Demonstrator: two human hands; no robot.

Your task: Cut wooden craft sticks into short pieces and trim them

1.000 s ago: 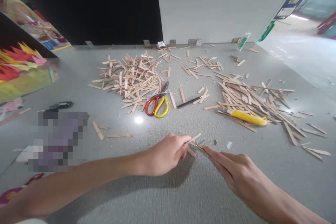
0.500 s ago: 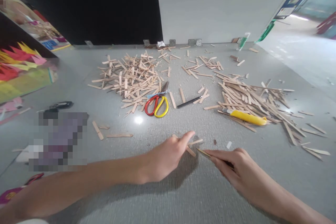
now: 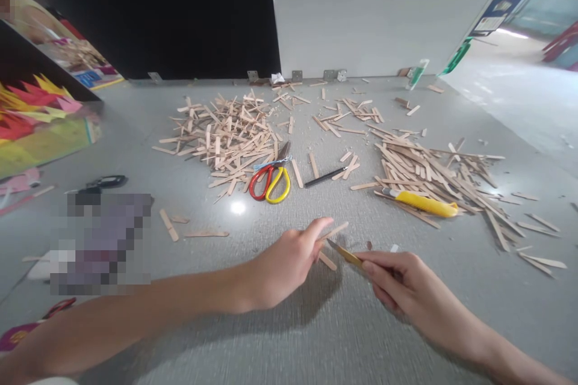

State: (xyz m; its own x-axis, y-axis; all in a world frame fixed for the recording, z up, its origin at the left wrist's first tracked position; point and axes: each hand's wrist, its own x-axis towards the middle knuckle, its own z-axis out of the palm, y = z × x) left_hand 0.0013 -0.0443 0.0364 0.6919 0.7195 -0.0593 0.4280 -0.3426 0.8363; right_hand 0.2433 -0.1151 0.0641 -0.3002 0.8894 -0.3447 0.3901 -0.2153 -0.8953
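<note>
Near the front of the grey tabletop, my left hand [image 3: 289,267] is closed on a small wooden craft stick [image 3: 336,230], whose free end points up and right. My right hand [image 3: 401,283] pinches a slim craft knife [image 3: 347,254] with a yellowish handle and a dark pointed tip. That tip is at the craft stick, close to my left fingertips; whether it touches is hard to tell. Just below lies another short stick piece [image 3: 327,260]. Beyond my hands are scissors [image 3: 270,183] with one red and one yellow handle, and a black pen [image 3: 326,177].
Cut stick pieces form a pile [image 3: 230,132] at the back left; longer sticks [image 3: 424,165] are heaped at right. A yellow utility knife [image 3: 427,203] rests against that heap. A black and white board [image 3: 361,12] stands behind. Colourful paper [image 3: 36,114] and a person are at left.
The craft knife has moved left and slightly up, bringing its tip to the stick in my left hand. That stick now tilts more steeply upward.
</note>
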